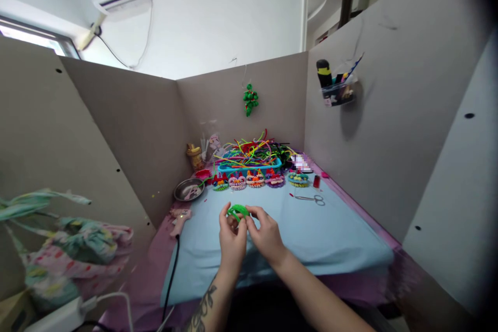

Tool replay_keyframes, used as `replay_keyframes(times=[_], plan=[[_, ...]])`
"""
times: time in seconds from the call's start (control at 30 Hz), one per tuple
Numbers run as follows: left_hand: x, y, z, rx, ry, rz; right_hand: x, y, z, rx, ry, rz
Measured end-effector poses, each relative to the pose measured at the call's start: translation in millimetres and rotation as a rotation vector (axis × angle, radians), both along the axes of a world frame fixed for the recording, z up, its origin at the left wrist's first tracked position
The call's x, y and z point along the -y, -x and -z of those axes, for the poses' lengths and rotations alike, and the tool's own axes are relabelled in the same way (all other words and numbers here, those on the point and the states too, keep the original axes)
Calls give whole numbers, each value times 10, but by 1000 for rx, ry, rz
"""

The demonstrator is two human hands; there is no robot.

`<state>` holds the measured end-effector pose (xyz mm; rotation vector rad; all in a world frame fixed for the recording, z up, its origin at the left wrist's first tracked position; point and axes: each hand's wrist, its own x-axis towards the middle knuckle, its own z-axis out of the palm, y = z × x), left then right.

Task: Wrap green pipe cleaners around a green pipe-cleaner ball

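Observation:
Above the light blue cloth, my left hand [232, 231] and my right hand [264, 228] meet at a bent piece of bright green pipe cleaner [238, 210]. Fingers of both hands close on it, the left from its left side and the right from its right end. It curves in a loop between them, and my fingertips hide its lower part. Beyond the hands stands a row of several colourful fuzzy pipe-cleaner heads, among them an orange one [256, 179] and a pink one [237, 181].
A blue tray [249, 169] heaped with coloured pipe cleaners [252, 153] stands at the back. Scissors [311, 199] lie to the right. Leftward are a metal bowl [189, 190] and a pink glue gun [180, 223] with a black cord. Grey partitions [241, 72] surround the table.

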<state>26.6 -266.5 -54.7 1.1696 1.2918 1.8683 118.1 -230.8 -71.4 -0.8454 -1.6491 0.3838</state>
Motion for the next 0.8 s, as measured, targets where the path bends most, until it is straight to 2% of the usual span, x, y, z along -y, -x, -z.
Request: replay_keyframes(times=[0.23,0.53,0.8], plan=[[-50,30,90,-12,19,14,-50,21,76,35,-25,0],[-77,-12,88,-123,8,-1,-89,-47,99,32,-28,-16],[-104,7,205,-131,-22,21,-59,-7,150,-8,-6,-25]])
